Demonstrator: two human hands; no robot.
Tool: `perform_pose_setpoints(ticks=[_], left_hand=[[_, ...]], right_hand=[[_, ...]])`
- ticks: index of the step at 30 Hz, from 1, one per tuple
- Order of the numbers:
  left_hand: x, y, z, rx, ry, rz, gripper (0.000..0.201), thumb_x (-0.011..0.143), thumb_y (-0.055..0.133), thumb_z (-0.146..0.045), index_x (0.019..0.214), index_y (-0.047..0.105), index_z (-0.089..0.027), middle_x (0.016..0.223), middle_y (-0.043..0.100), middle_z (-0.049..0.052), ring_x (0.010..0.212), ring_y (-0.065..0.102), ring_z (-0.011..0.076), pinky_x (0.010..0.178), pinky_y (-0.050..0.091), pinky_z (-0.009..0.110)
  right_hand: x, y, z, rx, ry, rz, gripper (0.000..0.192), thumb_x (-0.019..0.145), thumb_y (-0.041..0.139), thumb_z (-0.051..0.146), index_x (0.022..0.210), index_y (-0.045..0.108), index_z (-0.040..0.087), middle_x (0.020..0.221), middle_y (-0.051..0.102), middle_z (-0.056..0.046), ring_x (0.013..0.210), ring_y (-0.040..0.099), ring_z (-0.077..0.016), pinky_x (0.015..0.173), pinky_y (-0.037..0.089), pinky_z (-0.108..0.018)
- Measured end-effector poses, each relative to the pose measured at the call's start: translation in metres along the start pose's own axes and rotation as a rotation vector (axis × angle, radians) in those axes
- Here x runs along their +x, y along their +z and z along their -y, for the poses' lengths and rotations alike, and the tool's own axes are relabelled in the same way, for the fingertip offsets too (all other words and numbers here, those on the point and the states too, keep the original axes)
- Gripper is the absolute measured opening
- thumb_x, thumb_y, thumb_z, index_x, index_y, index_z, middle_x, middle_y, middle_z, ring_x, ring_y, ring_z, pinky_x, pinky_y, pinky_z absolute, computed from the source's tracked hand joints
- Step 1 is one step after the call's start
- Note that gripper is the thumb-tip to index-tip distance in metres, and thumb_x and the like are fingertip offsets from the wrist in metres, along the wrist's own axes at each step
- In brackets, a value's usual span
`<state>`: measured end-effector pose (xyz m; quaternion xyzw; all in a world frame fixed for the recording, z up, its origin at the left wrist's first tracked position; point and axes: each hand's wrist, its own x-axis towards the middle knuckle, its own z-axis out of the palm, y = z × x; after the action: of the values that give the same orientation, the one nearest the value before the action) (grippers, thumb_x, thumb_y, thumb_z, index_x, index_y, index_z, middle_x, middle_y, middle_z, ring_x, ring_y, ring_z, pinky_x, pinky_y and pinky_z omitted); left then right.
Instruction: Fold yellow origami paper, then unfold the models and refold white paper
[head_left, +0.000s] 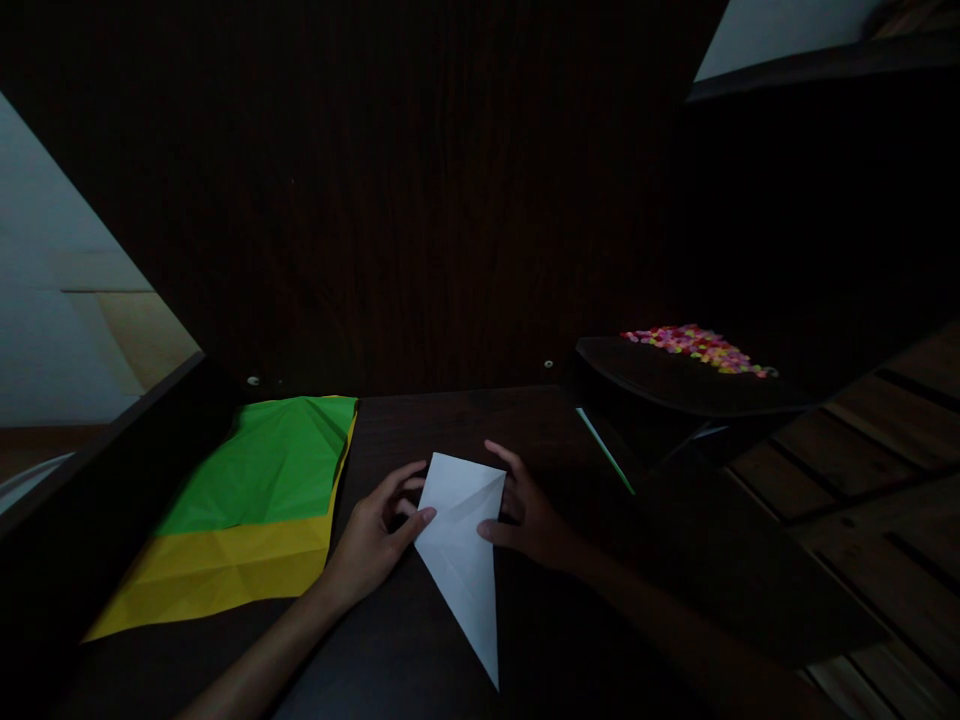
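Observation:
A white sheet of paper (461,545), folded into a long kite-like point aimed toward me, lies on the dark wooden table (420,650). My left hand (375,535) rests on its left edge, thumb and fingers pressing the fold. At the paper's right edge, my right hand (529,515) has its fingertips on the upper right corner. Both hands press the paper flat against the table.
A creased green sheet (270,465) lies over a yellow sheet (217,570) at the table's left. A dark tray (675,375) at the right holds several small colourful pieces (697,345). A thin green strip (604,450) lies beside it. Wooden floorboards (885,430) show on the right.

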<state>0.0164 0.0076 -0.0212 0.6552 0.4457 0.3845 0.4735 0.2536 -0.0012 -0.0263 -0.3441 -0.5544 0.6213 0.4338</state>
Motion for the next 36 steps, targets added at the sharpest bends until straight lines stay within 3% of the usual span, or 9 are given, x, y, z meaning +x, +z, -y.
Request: perform_pose_setpoints(ticks=[4,8,13,15,24,31,36], left_hand=[[0.000,-0.002,0.002,0.175,0.064,-0.048,0.046,0.088,0.061,-0.031,0.131,0.050,-0.022,0.124,0.061,0.010,0.069,0.065,0.0132,0.070,0.056,0.030],[-0.001,-0.002,0.000,0.367,0.194,-0.094,0.037,0.089,0.058,-0.026,0.126,0.055,-0.024,0.129,0.056,0.009,0.074,0.064,0.0130,0.078,0.055,0.032],[-0.003,-0.002,-0.002,0.565,0.336,-0.084,0.028,0.092,0.054,-0.022,0.118,0.062,-0.024,0.132,0.053,0.009,0.113,0.057,0.0233,0.095,0.050,0.040],[-0.004,-0.002,-0.002,0.627,0.397,-0.045,0.026,0.093,0.052,-0.021,0.115,0.065,-0.024,0.130,0.056,0.009,0.117,0.054,0.0253,0.097,0.048,0.043],[-0.003,0.001,0.003,0.743,0.525,0.144,0.030,0.094,0.053,-0.022,0.121,0.065,-0.025,0.133,0.060,0.009,0.118,0.056,0.0265,0.095,0.048,0.045],[-0.004,0.001,0.001,0.790,0.503,0.128,0.028,0.093,0.055,-0.027,0.118,0.067,-0.024,0.128,0.064,0.010,0.111,0.060,0.0272,0.091,0.049,0.045],[-0.004,0.002,0.000,0.835,0.485,0.134,0.028,0.093,0.054,-0.027,0.118,0.067,-0.023,0.127,0.065,0.010,0.111,0.060,0.0277,0.091,0.048,0.047]], right_hand=[[0.005,-0.003,0.001,-0.072,0.054,-0.130,0.096,0.068,0.079,0.020,0.143,0.020,0.032,0.111,0.060,-0.006,0.089,0.064,-0.0199,0.079,0.053,-0.041],[0.006,-0.003,0.001,-0.114,0.068,-0.176,0.095,0.067,0.077,0.018,0.141,0.020,0.033,0.101,0.060,-0.002,0.073,0.064,-0.0145,0.065,0.055,-0.033],[0.007,0.000,-0.001,-0.122,0.063,-0.202,0.093,0.066,0.076,0.019,0.140,0.021,0.034,0.097,0.055,0.002,0.058,0.060,-0.0091,0.046,0.052,-0.024],[0.006,0.001,-0.002,-0.154,0.054,-0.225,0.092,0.067,0.075,0.019,0.139,0.022,0.035,0.102,0.053,0.000,0.057,0.060,-0.0083,0.042,0.050,-0.020],[0.005,0.002,-0.007,-0.243,0.021,-0.289,0.085,0.068,0.075,0.021,0.137,0.026,0.037,0.126,0.044,-0.007,0.055,0.062,-0.0060,0.035,0.046,-0.016],[0.001,0.006,0.001,-0.235,0.028,-0.299,0.090,0.064,0.078,0.022,0.136,0.025,0.038,0.144,0.034,-0.011,0.056,0.064,-0.0065,0.037,0.051,-0.020],[0.000,0.007,0.002,-0.228,0.051,-0.285,0.091,0.062,0.079,0.019,0.134,0.027,0.037,0.143,0.035,-0.011,0.055,0.062,-0.0052,0.039,0.049,-0.019]])
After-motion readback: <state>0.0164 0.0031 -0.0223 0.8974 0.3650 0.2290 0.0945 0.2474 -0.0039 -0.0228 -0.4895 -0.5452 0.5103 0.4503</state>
